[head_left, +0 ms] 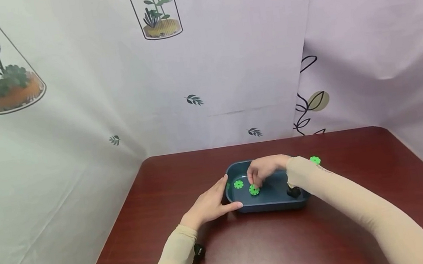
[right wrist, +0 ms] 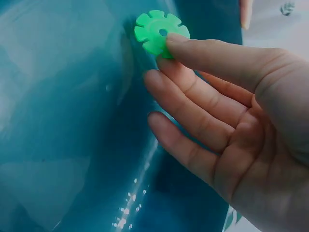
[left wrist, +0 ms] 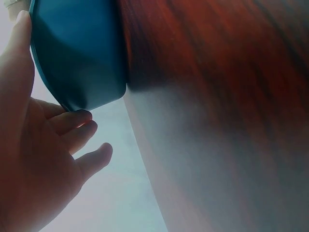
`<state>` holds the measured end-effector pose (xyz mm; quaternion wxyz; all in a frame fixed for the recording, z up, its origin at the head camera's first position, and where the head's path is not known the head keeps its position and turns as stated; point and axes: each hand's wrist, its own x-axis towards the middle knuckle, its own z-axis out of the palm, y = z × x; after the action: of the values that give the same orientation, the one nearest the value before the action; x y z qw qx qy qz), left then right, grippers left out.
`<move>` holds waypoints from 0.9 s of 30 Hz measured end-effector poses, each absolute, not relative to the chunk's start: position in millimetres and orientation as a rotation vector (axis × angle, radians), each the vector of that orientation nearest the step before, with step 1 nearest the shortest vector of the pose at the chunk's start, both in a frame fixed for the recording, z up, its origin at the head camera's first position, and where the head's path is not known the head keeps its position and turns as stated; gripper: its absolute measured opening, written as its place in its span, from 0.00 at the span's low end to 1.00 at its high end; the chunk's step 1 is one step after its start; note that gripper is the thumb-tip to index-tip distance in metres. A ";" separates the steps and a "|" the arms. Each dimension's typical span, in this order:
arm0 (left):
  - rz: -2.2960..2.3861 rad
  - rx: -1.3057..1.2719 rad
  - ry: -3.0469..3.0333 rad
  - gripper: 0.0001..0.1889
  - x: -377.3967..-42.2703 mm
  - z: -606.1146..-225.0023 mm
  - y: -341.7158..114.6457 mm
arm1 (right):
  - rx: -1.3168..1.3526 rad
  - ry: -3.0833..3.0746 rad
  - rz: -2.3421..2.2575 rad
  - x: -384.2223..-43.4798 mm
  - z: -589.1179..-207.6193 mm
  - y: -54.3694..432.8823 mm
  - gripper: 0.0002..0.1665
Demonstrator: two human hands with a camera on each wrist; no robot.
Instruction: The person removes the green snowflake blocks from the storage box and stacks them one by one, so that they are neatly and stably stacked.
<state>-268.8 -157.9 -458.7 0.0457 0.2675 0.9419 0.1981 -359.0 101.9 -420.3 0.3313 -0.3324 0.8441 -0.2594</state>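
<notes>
A dark blue rounded tray (head_left: 273,198) stands on the table. My right hand (head_left: 265,169) reaches over it from the right, pinching a green notched plastic disc (head_left: 254,189) between thumb and index finger. In the right wrist view the disc (right wrist: 157,31) shows its centre hole, and the other fingers curve loosely below it. Another green disc (head_left: 238,184) lies inside the tray, to the left. My left hand (head_left: 210,202) rests against the tray's left end, thumb along the front rim and extended fingers at the side; the left wrist view shows the tray's outer wall (left wrist: 82,48).
A third green disc (head_left: 315,160) sits on the table behind my right sleeve, partly hidden by it. The reddish-brown table (head_left: 289,245) runs back to a pale cloth (head_left: 233,116) printed with plants. A dark wrist device (head_left: 293,192) overlaps the tray's right part.
</notes>
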 end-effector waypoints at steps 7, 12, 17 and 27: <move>0.608 0.803 2.867 0.60 -268.3 -461.3 -158.9 | -0.872 2.214 -0.879 -360.3 -414.1 115.2 0.04; 0.603 0.811 2.872 0.60 -268.9 -462.2 -158.8 | -0.856 2.227 -0.954 -361.3 -405.5 124.6 0.06; 0.590 0.800 2.877 0.60 -268.5 -462.2 -158.4 | -0.824 2.262 -0.993 -362.6 -398.1 133.3 0.06; 0.597 0.820 2.887 0.59 -269.1 -460.7 -158.7 | -0.790 2.407 -1.096 -359.3 -388.1 148.1 0.06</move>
<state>-269.1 -158.7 -460.7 0.0406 0.2678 0.9426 0.1950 -359.3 148.1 -388.1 0.1895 -0.2809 0.8563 -0.3897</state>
